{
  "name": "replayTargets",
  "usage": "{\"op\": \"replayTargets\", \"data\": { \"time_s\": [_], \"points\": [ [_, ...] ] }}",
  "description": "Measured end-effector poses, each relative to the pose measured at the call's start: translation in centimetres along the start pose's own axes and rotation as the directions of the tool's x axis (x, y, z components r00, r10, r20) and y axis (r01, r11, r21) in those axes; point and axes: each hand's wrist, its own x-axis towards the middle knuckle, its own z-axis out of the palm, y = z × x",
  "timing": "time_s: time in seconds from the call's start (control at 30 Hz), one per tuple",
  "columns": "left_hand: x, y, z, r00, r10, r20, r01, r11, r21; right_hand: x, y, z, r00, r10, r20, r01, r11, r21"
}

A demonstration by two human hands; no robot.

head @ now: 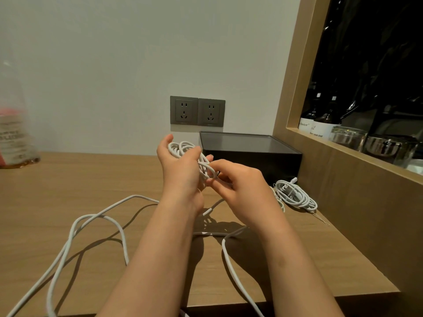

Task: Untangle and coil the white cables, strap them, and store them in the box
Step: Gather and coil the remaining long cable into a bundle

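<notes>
I judge the job under halfway. One coil (296,196) lies wound on the table (57,191) at the right, just in front of the box (251,154) — strapped or not, I cannot tell. The box looks shut, so its inside is hidden. A second cable (98,221) is partly wound, and its long loose loops sprawl over the near left.

My left hand (180,170) is raised mid-scene, fingers curled round the small bundle (183,148). My right hand (243,187) sits just right of it — thumb and fingertips pinching a strand at the bundle's lower edge.
</notes>
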Motion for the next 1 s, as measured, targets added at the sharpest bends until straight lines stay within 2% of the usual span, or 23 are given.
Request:
{"op": "replayTargets", "data": {
  "time_s": [0.13,0.27,0.43,0.6,0.7,0.77,0.83,0.9,0.97,1.0],
  "points": [
    [0.5,0.1,-0.3,0.999,-0.051,-0.01,0.051,0.998,0.027,-0.2,-0.4,-0.3,0.999,-0.029,0.023,0.028,0.999,0.021],
    [0.7,0.4,-0.5,0.999,-0.016,-0.047,0.015,0.999,-0.036,-0.2,-0.7,-0.6,0.999,-0.021,0.035,0.017,0.992,0.122],
    [1.7,1.1,-2.1,0.99,0.062,-0.13,-0.076,0.992,-0.099,-0.6,-0.2,-2.6,0.983,0.145,0.112,-0.169,0.955,0.246],
    [3.3,1.1,-3.4,0.979,0.023,-0.202,-0.067,0.974,-0.216,-0.9,0.5,-3.0,0.924,0.266,0.275,-0.319,0.932,0.172],
    [4.1,1.2,-4.1,0.981,-0.036,-0.191,-0.018,0.962,-0.273,-0.9,1.0,-3.1,0.894,0.341,0.29,-0.393,0.908,0.147],
    [4.1,1.4,-4.3,0.976,-0.004,-0.219,-0.054,0.964,-0.26,-0.9,1.5,-3.3,0.885,0.373,0.278,-0.422,0.896,0.142],
    [3.7,1.6,-4.2,0.952,0.13,-0.278,-0.163,0.982,-0.099,-1.1,1.7,-3.7,0.898,0.363,0.249,-0.411,0.894,0.179],
    [2.9,1.7,-4.1,0.899,0.339,-0.276,-0.296,0.937,0.186,-1.3,1.4,-4.2,0.927,0.3,0.226,-0.345,0.918,0.196],
    [2.2,1.4,-4.1,0.845,0.506,-0.173,-0.371,0.788,0.492,-1.5,0.8,-4.7,0.95,0.199,0.24,-0.246,0.951,0.186],
    [2.0,1.2,-4.1,0.833,0.545,-0.098,-0.376,0.687,0.621,-1.6,0.4,-4.9,0.954,0.147,0.26,-0.199,0.962,0.187]
  ]
}}
